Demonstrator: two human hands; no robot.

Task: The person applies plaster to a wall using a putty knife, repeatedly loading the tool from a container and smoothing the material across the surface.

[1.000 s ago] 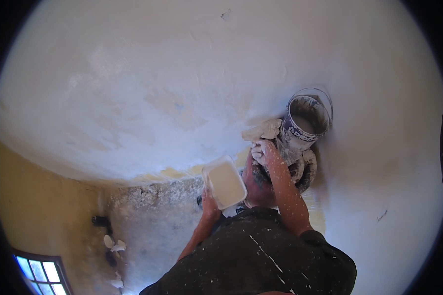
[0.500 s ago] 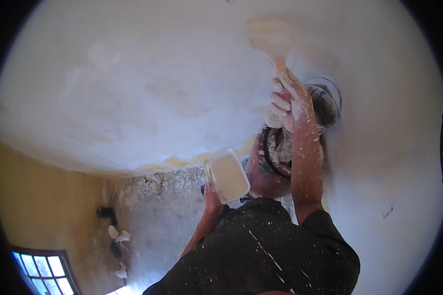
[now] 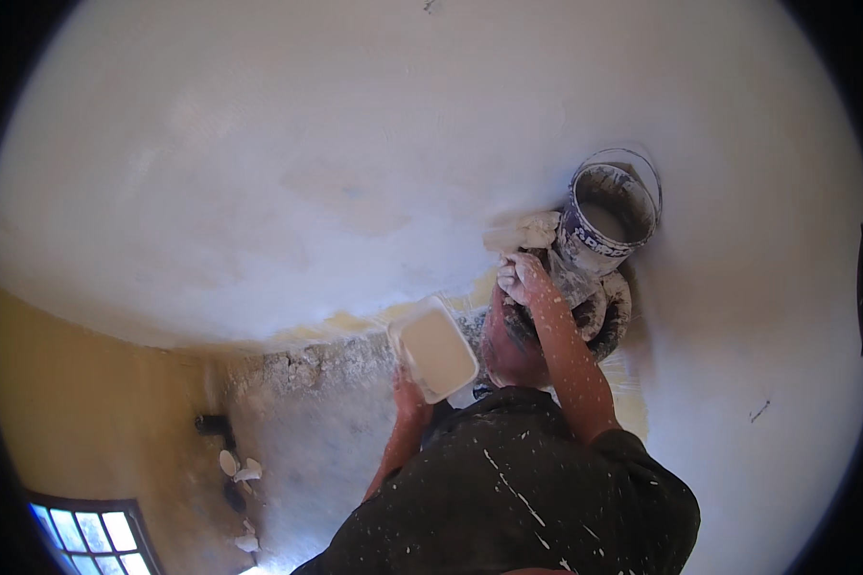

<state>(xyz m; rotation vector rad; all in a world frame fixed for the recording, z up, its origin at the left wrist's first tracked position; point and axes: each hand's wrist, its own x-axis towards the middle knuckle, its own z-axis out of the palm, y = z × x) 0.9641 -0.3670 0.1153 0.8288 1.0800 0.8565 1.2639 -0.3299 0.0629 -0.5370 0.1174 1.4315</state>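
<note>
Down in front of me, my left hand (image 3: 410, 391) grips the side of a white rectangular tub (image 3: 433, 350) holding a pale cream mix. My right hand (image 3: 522, 278) is closed around a wide flat brush (image 3: 503, 238), whose cream-coated head shows just beyond the knuckles; its handle is mostly hidden in the fist. Dried white splashes cover the right hand and forearm. A dark bucket (image 3: 612, 213) with a wire handle and some greyish mix inside stands just beyond and to the right of the right hand.
Ahead spreads a broad wall (image 3: 307, 172) with a patchy whitish coat. Under the bucket are splattered dark, rounded objects (image 3: 616, 311) and crumpled plastic (image 3: 573, 283). At lower left are a barred window (image 3: 96, 532) and several small pale things (image 3: 244, 470).
My right hand has come down from the wall with the brush, toward me and slightly left, uncovering the bucket. My left hand keeps the tub, shifted slightly left and tilted a little differently.
</note>
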